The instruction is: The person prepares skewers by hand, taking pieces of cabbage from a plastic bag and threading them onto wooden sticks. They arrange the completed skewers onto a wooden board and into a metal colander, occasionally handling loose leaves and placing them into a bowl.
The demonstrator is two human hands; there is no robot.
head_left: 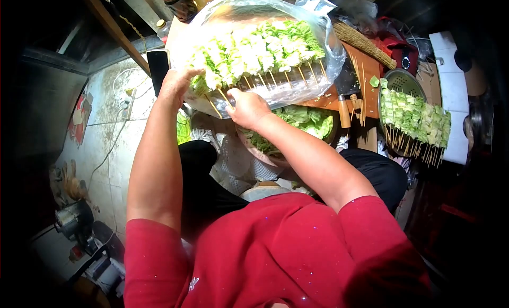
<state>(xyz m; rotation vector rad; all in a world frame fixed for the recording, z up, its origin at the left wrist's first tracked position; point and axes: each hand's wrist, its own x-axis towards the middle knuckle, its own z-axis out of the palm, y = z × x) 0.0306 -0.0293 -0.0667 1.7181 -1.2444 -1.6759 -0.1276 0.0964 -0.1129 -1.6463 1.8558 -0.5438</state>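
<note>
A row of skewers threaded with pale green leaf pieces, like cabbage or lettuce, lies in a clear plastic bag, bare sticks toward me. My left hand is at the row's left end, closed on the leafy part of the end skewer; its thumb lies over the top and its other fingers are mostly hidden. My right hand pinches a bare stick near that same end. Below the bag, a basin holds loose green leaves, partly covered by my right forearm.
At the right, more leaf skewers rest across a metal colander. Nearby are a wooden-handled knife, loose bamboo sticks and a straw brush. A dark phone stands beside my left hand. A bottle is at the back.
</note>
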